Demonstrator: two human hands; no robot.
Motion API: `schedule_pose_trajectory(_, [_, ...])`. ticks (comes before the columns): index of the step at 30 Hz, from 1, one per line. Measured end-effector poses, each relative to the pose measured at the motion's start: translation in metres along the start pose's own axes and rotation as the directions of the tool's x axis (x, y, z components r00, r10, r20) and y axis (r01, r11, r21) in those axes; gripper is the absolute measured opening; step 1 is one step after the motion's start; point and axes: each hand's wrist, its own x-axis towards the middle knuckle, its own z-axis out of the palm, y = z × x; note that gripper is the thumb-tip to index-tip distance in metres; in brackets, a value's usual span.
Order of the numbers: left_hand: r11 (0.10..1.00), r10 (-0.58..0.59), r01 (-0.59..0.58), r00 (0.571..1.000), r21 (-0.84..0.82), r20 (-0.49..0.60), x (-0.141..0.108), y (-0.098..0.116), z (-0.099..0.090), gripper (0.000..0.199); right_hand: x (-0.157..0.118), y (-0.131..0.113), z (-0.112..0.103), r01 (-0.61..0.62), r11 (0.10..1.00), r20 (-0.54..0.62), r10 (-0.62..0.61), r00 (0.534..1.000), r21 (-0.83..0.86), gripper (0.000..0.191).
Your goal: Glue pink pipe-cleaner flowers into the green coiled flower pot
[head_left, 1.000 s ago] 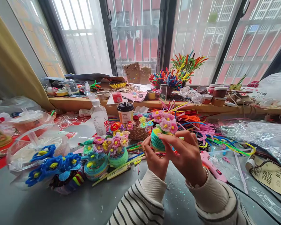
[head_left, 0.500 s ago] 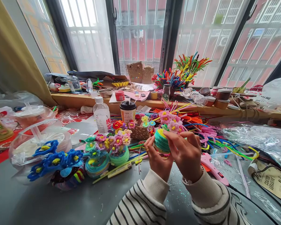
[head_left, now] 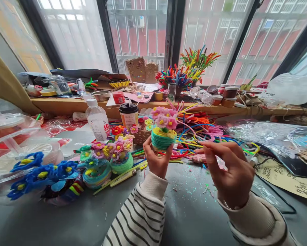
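Observation:
My left hand (head_left: 157,159) is wrapped round a small pipe-cleaner flower pot (head_left: 161,141), held upright above the table. Turquoise coils form its wall, yellow lies on top, and a bunch of pink flowers with yellow centres (head_left: 164,118) rises from it. To the right, apart from the pot, my right hand (head_left: 227,171) has thumb and forefinger drawn together. Whatever may be between those fingertips is too small to make out. Two finished-looking pots stand left of my left hand: a green one (head_left: 122,164) and a blue-yellow one (head_left: 96,176), both topped with fuzzy flowers.
Blue flowers (head_left: 43,174) stand front left beside a clear plastic container. A water bottle (head_left: 97,119) and lidded paper cup (head_left: 128,116) are behind the pots. Loose pipe cleaners (head_left: 194,123) are heaped behind my hands. Glitter dots the grey table (head_left: 189,212); sandpaper (head_left: 289,177) lies right.
My right hand has left the flower pot and moved right and slightly down. My left hand still grips the pot, now turned more upright. The whole view has shifted.

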Motion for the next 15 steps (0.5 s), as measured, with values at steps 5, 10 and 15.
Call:
schedule_pose_trajectory(5, [0.977, -0.135, 0.132, 0.991, -0.169, -0.009, 0.003, 0.007, 0.005, 0.058, -0.057, 0.043, -0.01, 0.02, 0.996, 0.266, 0.005, 0.964, -0.091, 0.022])
schedule_pose_trajectory(10, [0.898, -0.296, 0.303, 0.953, -0.32, 0.071, 0.004, 0.011, 0.005, 0.048, -0.096, 0.07, -0.011, 0.087, 0.98, 0.388, -0.01, 0.922, -0.181, 0.027])
schedule_pose_trajectory(15, [0.733, -0.431, 0.513, 0.859, -0.448, 0.278, 0.005, 0.015, 0.002, 0.035, -0.104, 0.072, -0.007, 0.181, 0.963, 0.436, -0.078, 0.896, -0.198, 0.026])
